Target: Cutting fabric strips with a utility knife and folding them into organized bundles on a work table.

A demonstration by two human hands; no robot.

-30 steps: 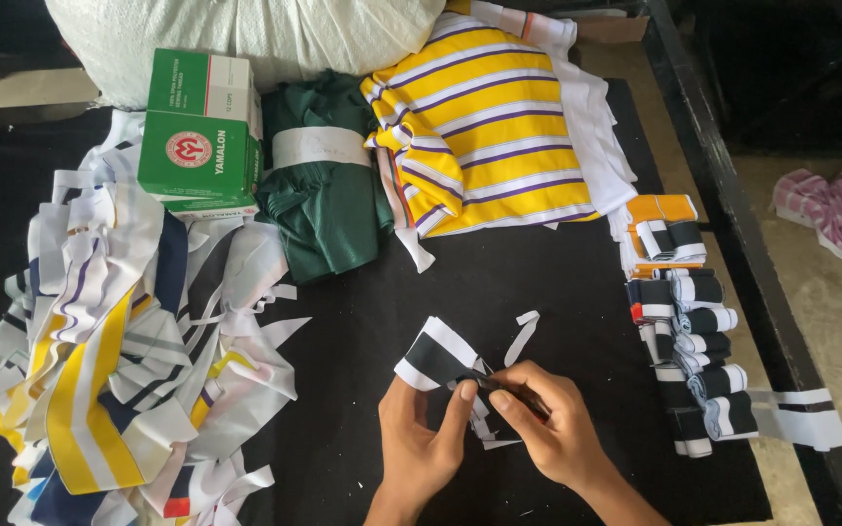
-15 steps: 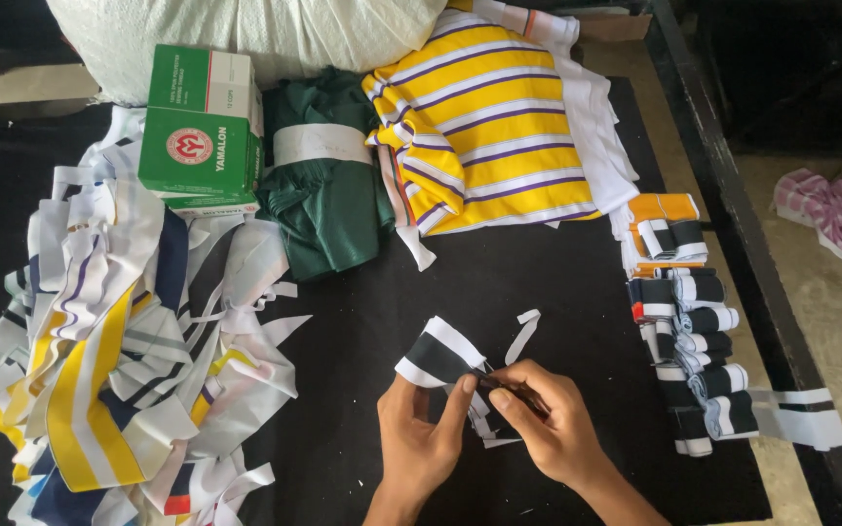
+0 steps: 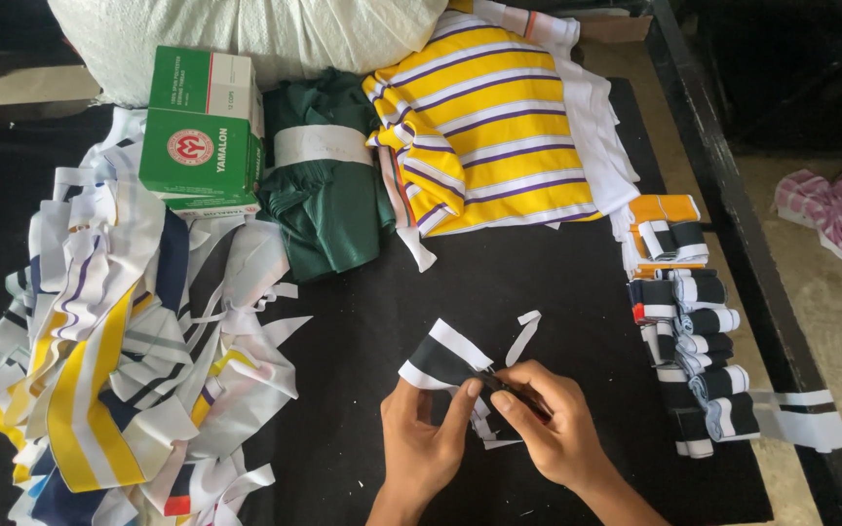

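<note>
My left hand (image 3: 421, 443) and my right hand (image 3: 548, 419) meet low in the middle of the black table (image 3: 557, 278). Between them they pinch a small black fabric piece with white bands (image 3: 443, 357). A thin white strip (image 3: 521, 336) sticks up from it, and white ends hang below my fingers. My left thumb and forefinger grip its lower edge; my right fingers close over its right end.
A heap of striped fabric scraps (image 3: 109, 341) fills the left. Two green boxes (image 3: 199, 136), a folded green cloth (image 3: 328, 190) and a yellow striped garment (image 3: 494, 131) lie at the back. Rolled black-and-white bundles (image 3: 699, 336) line the right edge. A white sack (image 3: 275, 29) sits behind.
My hands have barely moved. My fingers have shifted slightly on the black and white piece, which stays in the same place.
</note>
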